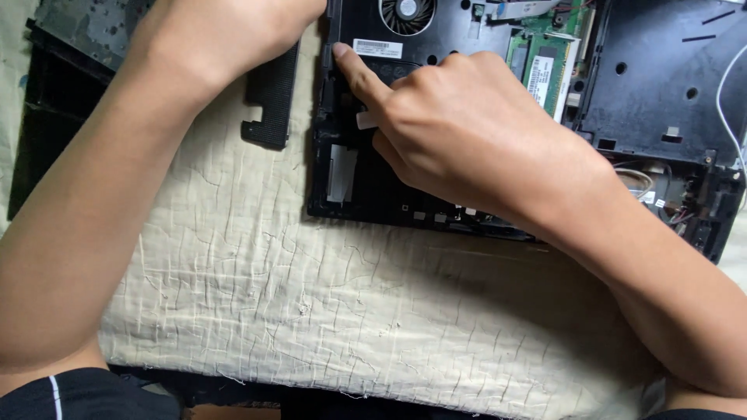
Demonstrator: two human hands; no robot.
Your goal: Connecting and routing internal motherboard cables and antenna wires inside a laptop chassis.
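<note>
An opened black laptop base [366, 194] lies on a cream quilted cloth [311, 311], with its fan [405, 14] and a green memory board [545, 70] exposed. My right hand [459, 132] rests on the base's left part, index finger stretched to the upper left corner next to a white label [377, 48], other fingers curled over a dark part. My left hand [226, 31] reaches up past the frame's top edge near the base's left side; its fingers are hidden. A black ridged cover piece [272, 101] lies just beside it.
A dark keyboard-like panel [70, 70] lies at the upper left on the cloth. Loose thin wires [646, 187] and a white cable [727, 93] show at the laptop's right end. The cloth's frayed front edge runs along the bottom.
</note>
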